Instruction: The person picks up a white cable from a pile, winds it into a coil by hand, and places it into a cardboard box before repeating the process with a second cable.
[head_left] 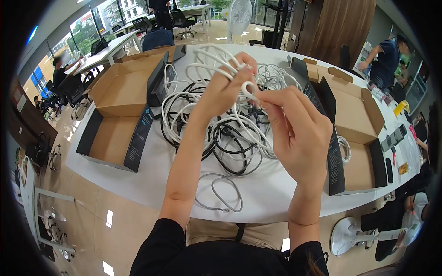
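Observation:
My left hand (pixel 225 87) is closed around a bundle of looped white cable, held up above the table. From it a short bend of the white cable (pixel 248 83) runs to my right hand (pixel 301 131), whose thumb and fingers pinch it. Below both hands lies a tangled pile of black and white cables (pixel 216 133); some of it is hidden behind my arms and hands. A thin grey cable (pixel 241 198) with a plug on its end curves toward the table's front edge.
An open black cardboard box (pixel 140 133) stands at the left. Another open box (pixel 335 170) stands at the right, with a coiled white cable (pixel 348 149) inside. A white fan (pixel 239 11) is behind the table. Another person (pixel 386 57) is at the far right.

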Motion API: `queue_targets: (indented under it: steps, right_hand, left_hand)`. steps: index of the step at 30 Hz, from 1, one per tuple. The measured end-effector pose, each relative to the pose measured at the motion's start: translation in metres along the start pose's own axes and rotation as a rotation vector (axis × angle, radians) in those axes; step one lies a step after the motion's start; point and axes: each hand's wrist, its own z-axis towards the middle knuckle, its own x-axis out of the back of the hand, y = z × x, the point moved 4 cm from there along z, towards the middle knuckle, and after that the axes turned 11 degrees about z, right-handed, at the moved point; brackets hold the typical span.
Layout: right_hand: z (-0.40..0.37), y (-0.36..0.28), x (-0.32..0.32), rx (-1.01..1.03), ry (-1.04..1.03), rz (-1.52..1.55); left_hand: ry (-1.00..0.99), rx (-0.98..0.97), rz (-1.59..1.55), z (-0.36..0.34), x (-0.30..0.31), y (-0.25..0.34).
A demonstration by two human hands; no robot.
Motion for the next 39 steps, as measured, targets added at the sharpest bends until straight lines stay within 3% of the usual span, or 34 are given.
queue_targets:
  steps: [1,2,5,9,10,13,14,19,21,26,29,32,35,37,39]
  right_hand:
    - [0.001,-0.001,0.002,0.028,0.026,-0.006]
    - [0.001,-0.001,0.005,0.055,0.054,-0.015]
    - [0.005,0.004,0.019,0.082,0.141,-0.029]
    - [0.006,0.024,0.043,0.051,0.255,-0.012]
    - [0.006,0.025,0.047,0.006,0.223,-0.013]
    - [0.007,0.028,0.051,0.021,0.196,0.025]
    - [0.007,0.029,0.054,0.017,0.188,0.030]
    - [0.006,0.038,0.069,0.030,0.119,-0.001]
    - [0.007,0.041,0.069,0.066,0.117,0.143]
    - [0.005,0.048,0.045,0.071,0.163,0.386]
    - [0.004,0.051,0.012,0.021,0.161,0.526]
    - [0.006,0.048,-0.005,-0.099,0.142,0.880]
    - [0.000,0.039,-0.010,-0.475,0.065,1.224]
    - [0.001,0.029,-0.011,-0.436,0.157,1.296]
    - [0.000,0.027,-0.007,-0.394,0.152,1.117]
  left_hand:
    - [-0.055,0.067,-0.019,-0.001,-0.007,0.001]
    - [-0.094,-0.015,0.037,-0.002,-0.015,0.000]
    - [-0.254,0.032,-0.051,-0.009,-0.027,-0.003]
    - [-0.605,0.003,-0.268,-0.012,-0.037,0.011]
    - [-0.480,-0.021,-0.087,-0.015,-0.042,0.017]
    - [-0.495,-0.108,0.000,-0.022,-0.056,0.017]
    - [-0.653,0.158,-0.081,-0.025,-0.052,0.035]
    - [-0.769,0.178,-0.439,-0.037,-0.055,0.047]
    - [-0.817,0.224,-0.583,-0.044,-0.051,0.059]
    - [-0.813,-0.106,-1.122,-0.052,-0.041,0.073]
    - [-0.954,-0.210,-1.518,-0.052,-0.030,0.085]
    - [-1.137,-0.376,-1.553,-0.042,-0.022,0.090]
    - [-1.149,-0.449,-1.582,-0.039,-0.020,0.085]
    - [-1.129,-0.481,-1.572,-0.037,-0.022,0.080]
    - [-1.054,-0.478,-1.628,-0.035,-0.027,0.074]
